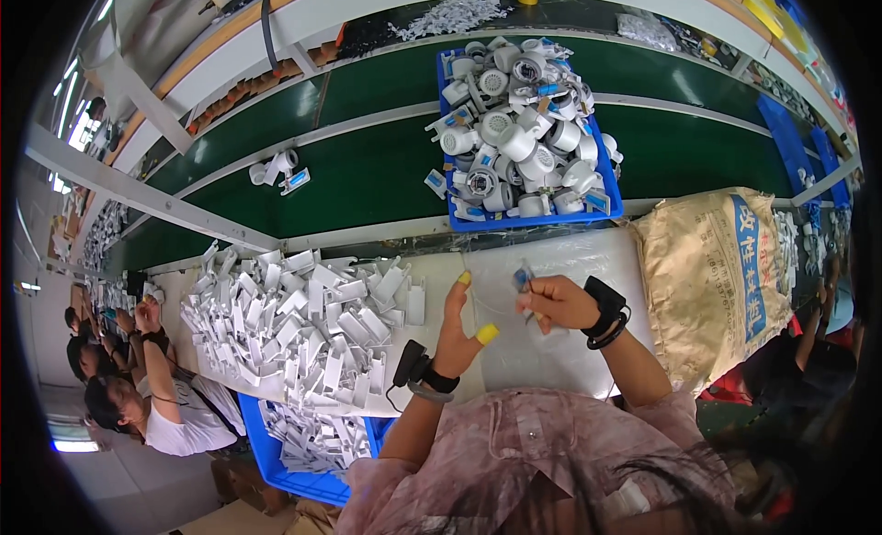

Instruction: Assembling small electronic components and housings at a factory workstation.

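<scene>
Co-worker (179, 415) in a white tee sits far L, one arm raised. Next, on the green belt (367, 186), approx. 3 loose white parts (278, 168) in a small cluster, one w/ a blue face. Below it, on the pale worktop (579, 365), a big heap of white channel-shaped brackets (308, 319), smooth hard plastic w/ squared edges, dozens, too tangled to count exactly. 1 lower blue crate (308, 483) beneath the worktop's near edge, w/ more white pcs in it.

L hand (450, 337), just R of the heap: grip wide, thumb & index well apart, nothing seen in it; 2 yellow finger cots (487, 334), 1 per tip. Black wrist unit + grey band on that wrist.

Mid, up on the belt: 1 upper blue crate (542, 222) piled above its rim w/ round white housings (519, 142), cylindrical, some w/ slotted grille ends; dozens, no exact ct.

Small clear-and-blue piece (522, 278) is over the worktop betw. the hands, at R hand (565, 302) fingertips: grip narrow, pinching it; exact shape blurred. Another black unit on R wrist.

Far R: 1 kraft-paper sack (684, 287), creased, blue printed band.
</scene>
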Available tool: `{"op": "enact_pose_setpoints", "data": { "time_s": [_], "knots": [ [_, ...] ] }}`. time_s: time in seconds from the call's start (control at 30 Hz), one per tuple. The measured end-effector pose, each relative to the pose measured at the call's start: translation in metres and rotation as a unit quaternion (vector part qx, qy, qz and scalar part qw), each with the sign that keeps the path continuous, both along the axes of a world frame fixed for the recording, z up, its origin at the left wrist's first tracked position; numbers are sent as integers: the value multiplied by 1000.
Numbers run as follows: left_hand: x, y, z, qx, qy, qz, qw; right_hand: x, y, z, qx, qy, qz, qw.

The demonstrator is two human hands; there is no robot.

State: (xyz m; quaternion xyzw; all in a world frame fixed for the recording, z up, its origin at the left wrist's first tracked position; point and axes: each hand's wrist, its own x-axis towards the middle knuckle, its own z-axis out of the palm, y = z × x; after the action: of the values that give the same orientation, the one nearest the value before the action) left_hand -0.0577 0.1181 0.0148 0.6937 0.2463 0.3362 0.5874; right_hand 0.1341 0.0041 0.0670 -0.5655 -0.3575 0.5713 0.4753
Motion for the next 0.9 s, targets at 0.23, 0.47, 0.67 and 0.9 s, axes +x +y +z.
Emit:
{"op": "enact_pose_setpoints", "data": {
  "time_s": [0.23,0.47,0.67,0.9],
  "knots": [
    [1,-3,5,-232,72,-413,877,-7,-30,22,-23,-73,188,979],
    [-11,-9,20,-239,108,-329,907,-26,-51,-3,77,-430,-15,900],
    [1,-30,37,-275,21,-160,948,-44,-44,2,221,-520,-221,795],
    [0,-38,34,-314,24,-164,935,-57,-45,-1,220,-408,-224,857]
  ]
}}
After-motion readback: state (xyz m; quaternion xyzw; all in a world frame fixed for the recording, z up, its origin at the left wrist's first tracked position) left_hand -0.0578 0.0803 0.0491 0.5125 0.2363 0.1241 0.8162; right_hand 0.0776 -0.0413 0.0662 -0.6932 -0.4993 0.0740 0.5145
